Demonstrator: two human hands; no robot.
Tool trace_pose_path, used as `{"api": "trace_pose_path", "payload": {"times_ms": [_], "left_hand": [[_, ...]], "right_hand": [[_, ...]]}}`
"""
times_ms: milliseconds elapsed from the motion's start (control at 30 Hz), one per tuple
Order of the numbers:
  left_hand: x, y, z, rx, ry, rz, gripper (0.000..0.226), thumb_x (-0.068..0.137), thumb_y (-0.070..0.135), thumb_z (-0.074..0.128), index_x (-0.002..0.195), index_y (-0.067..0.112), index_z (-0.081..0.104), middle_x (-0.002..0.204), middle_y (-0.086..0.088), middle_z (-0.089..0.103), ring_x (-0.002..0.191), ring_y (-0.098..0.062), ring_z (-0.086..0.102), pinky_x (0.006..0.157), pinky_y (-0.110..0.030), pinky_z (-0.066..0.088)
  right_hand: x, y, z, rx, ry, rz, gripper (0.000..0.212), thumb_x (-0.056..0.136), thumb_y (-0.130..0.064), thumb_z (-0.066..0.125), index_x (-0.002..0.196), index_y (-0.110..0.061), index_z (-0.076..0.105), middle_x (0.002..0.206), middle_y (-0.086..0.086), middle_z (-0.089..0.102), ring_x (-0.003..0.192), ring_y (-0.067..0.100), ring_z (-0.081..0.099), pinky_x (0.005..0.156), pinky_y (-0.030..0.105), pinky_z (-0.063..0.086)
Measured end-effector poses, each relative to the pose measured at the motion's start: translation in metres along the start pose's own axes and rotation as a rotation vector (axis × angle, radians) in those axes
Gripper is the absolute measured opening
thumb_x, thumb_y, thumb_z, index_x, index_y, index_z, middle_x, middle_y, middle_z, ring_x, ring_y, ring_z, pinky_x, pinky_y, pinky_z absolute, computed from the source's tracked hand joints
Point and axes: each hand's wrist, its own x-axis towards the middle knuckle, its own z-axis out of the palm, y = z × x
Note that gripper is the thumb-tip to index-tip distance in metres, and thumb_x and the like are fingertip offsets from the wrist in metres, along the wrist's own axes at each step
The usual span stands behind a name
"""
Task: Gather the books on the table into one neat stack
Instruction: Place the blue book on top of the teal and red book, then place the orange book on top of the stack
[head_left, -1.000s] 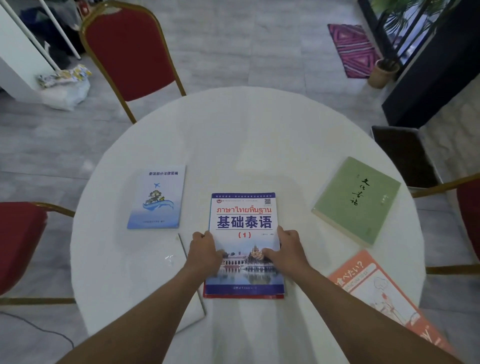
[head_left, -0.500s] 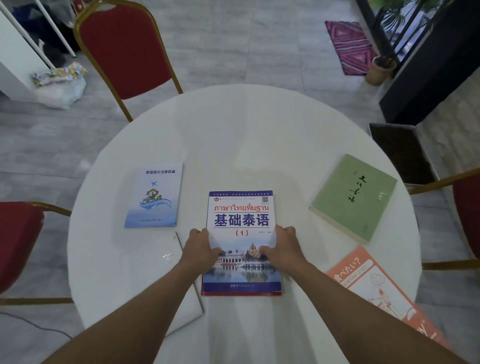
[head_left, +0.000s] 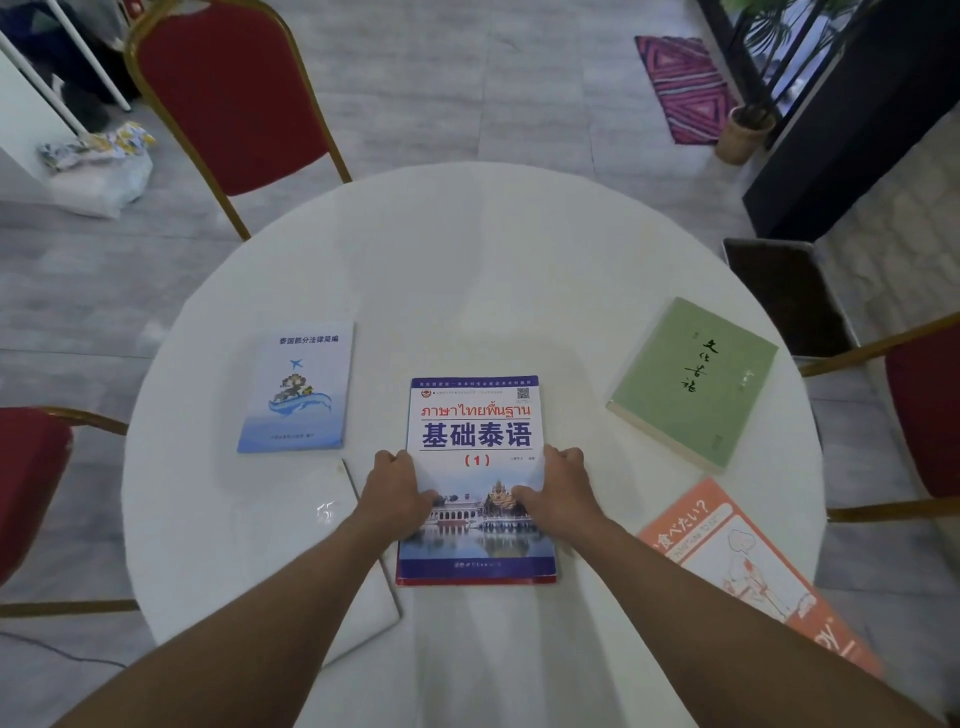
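Round white bench on grey tiled floor; red chairs around it; both hands, left hand and right hand, grip the central book by its side edges; green book, pale blue book, orange book, white book lie apart.

Green book, orange book.

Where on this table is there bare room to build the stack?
The far half of the table is bare, beyond the pale blue book, the Thai textbook and the green book. Smaller gaps lie between those three. The near edge is crowded: white book, both hands, orange book.
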Motion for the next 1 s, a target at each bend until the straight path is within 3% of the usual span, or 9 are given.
{"api": "trace_pose_path", "payload": {"times_ms": [133, 200, 267, 333, 467, 567, 700, 1000], "left_hand": [[-0.009, 0.009, 0.004, 0.099, 0.138, 0.158, 0.072, 0.085, 0.019, 0.071, 0.143, 0.012, 0.028, 0.145, -0.011, 0.029, 0.132, -0.027, 0.035, 0.106, -0.041, 0.044], [-0.017, 0.022, 0.012, 0.110, 0.166, 0.282, 0.070, 0.085, 0.017, 0.070, 0.143, 0.013, 0.030, 0.144, -0.009, 0.032, 0.132, -0.026, 0.034, 0.108, -0.039, 0.041], [-0.025, 0.043, 0.023, 0.074, 0.086, 0.356, 0.057, 0.088, 0.019, 0.068, 0.137, 0.013, 0.040, 0.139, -0.007, 0.040, 0.126, -0.022, 0.041, 0.108, -0.035, 0.040], [-0.032, 0.066, 0.040, 0.037, -0.046, 0.406, 0.044, 0.090, 0.019, 0.065, 0.131, 0.012, 0.048, 0.133, -0.006, 0.047, 0.115, -0.020, 0.049, 0.103, -0.032, 0.044], [-0.054, 0.108, 0.082, 0.145, -0.214, 0.549, 0.049, 0.091, 0.029, 0.062, 0.134, 0.011, 0.049, 0.129, -0.010, 0.050, 0.115, -0.026, 0.054, 0.100, -0.035, 0.045], [-0.067, 0.131, 0.114, 0.244, -0.299, 0.539, 0.058, 0.088, 0.034, 0.063, 0.136, 0.006, 0.045, 0.133, -0.015, 0.044, 0.123, -0.032, 0.048, 0.103, -0.040, 0.043], [-0.082, 0.148, 0.137, 0.374, -0.369, 0.582, 0.049, 0.089, 0.036, 0.061, 0.127, 0.006, 0.050, 0.123, -0.016, 0.048, 0.119, -0.033, 0.043, 0.100, -0.040, 0.041], [-0.082, 0.153, 0.158, 0.368, -0.294, 0.507, 0.030, 0.093, 0.033, 0.057, 0.113, 0.011, 0.054, 0.114, -0.008, 0.052, 0.106, -0.025, 0.051, 0.095, -0.039, 0.049]], "right_hand": [[-0.003, 0.006, -0.009, -0.014, -0.021, -0.045, 0.044, 0.090, -0.028, 0.067, 0.129, -0.019, 0.047, 0.127, 0.005, 0.041, 0.121, 0.024, 0.048, 0.099, 0.036, 0.049], [-0.009, 0.015, -0.019, -0.011, 0.009, -0.034, 0.053, 0.093, -0.030, 0.065, 0.140, -0.016, 0.043, 0.135, 0.007, 0.041, 0.129, 0.025, 0.044, 0.103, 0.036, 0.043], [-0.015, 0.031, -0.034, 0.002, 0.073, -0.033, 0.062, 0.094, -0.030, 0.063, 0.148, -0.015, 0.038, 0.142, 0.008, 0.039, 0.133, 0.025, 0.041, 0.108, 0.037, 0.040], [-0.022, 0.051, -0.051, 0.018, 0.147, -0.041, 0.057, 0.094, -0.029, 0.061, 0.146, -0.016, 0.042, 0.140, 0.010, 0.043, 0.131, 0.027, 0.044, 0.109, 0.038, 0.040], [-0.039, 0.100, -0.082, 0.032, 0.270, 0.037, 0.049, 0.092, -0.024, 0.057, 0.139, -0.016, 0.049, 0.136, 0.010, 0.046, 0.127, 0.029, 0.047, 0.107, 0.042, 0.041], [-0.054, 0.141, -0.103, -0.011, 0.323, 0.139, 0.053, 0.090, -0.022, 0.059, 0.141, -0.016, 0.047, 0.141, 0.010, 0.044, 0.130, 0.031, 0.043, 0.110, 0.042, 0.036], [-0.069, 0.191, -0.121, -0.149, 0.258, 0.306, 0.074, 0.085, -0.043, 0.065, 0.148, -0.016, 0.035, 0.153, 0.008, 0.037, 0.140, 0.031, 0.035, 0.112, 0.046, 0.031], [-0.086, 0.226, -0.120, -0.175, 0.266, 0.427, 0.089, 0.071, -0.069, 0.070, 0.141, -0.029, 0.035, 0.141, 0.011, 0.039, 0.128, 0.032, 0.045, 0.103, 0.049, 0.038]]}}
